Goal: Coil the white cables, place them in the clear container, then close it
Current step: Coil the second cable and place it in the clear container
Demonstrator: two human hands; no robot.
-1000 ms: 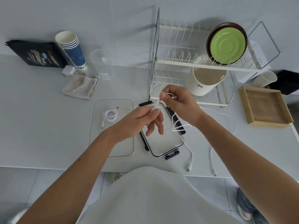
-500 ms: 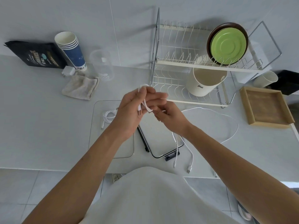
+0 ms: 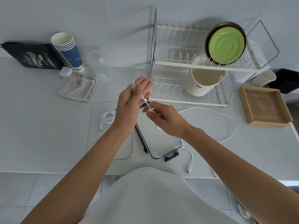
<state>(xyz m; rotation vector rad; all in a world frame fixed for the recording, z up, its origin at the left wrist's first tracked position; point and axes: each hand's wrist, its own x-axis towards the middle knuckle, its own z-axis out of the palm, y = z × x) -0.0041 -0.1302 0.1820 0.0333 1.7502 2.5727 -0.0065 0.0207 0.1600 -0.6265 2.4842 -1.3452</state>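
So, mid-coil on the second white cable

Clear container on the counter already holds one coiled cable. Left hand has its fingers straight with the cable looped over them, thumb pinning it. Right hand pinches the strand just below. Next, I'd guess: wind the loose tail trailing right, drop it in, then clip on the lid
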